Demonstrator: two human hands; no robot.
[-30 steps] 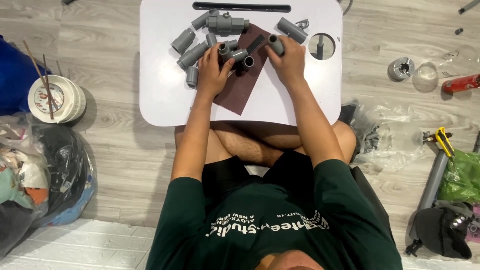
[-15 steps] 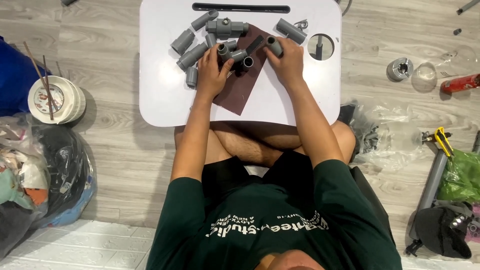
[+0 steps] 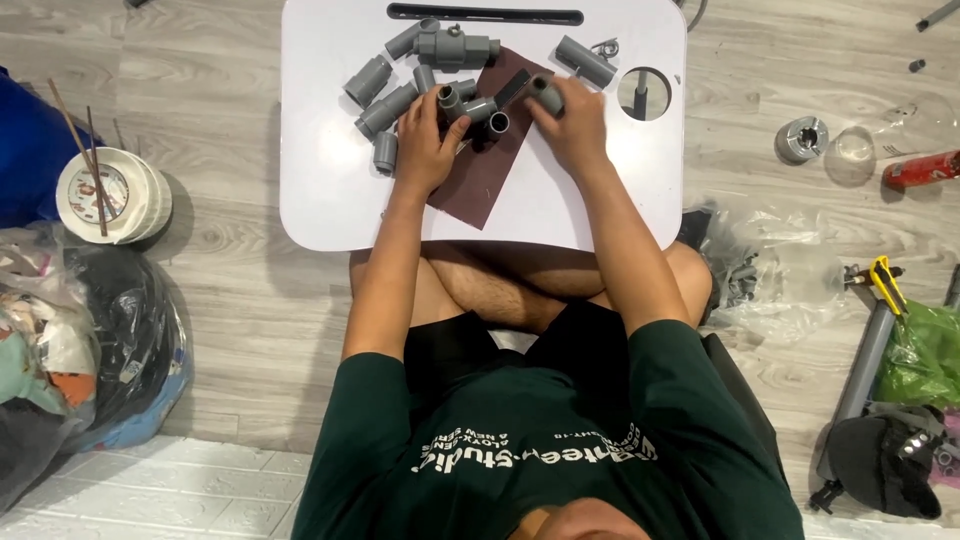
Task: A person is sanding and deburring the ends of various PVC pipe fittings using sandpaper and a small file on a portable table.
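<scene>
Both grips closed on grey pipe fittings over the middle of the white counter: left hand clamped around a grey elbow fitting, fingers wrapped over it; right hand pinching a short grey pipe piece at its fingertips. The two parts sit close together between the hands, near but not clearly joined; contact between them too small to tell. Directly under both grips lies a dark brown abrasive sheet, angled across the counter, with one more open-ended grey coupling standing on it between the hands. Just left of the left grip, loose grey pipe pieces lie scattered, one small one beside the wrist. Beyond the grips, at the far edge, a larger assembled grey valve piece rests flat; to the right of the right grip another grey pipe stub and a round hole in the counter. Progress, as a judgement: one assembly looks already put together at the far side, most pieces untouched and loose, pair in hand not yet mated, so early to mid stage. Off the counter, a stack of bowls with chopsticks on the floor far left, a red can far right.
</scene>
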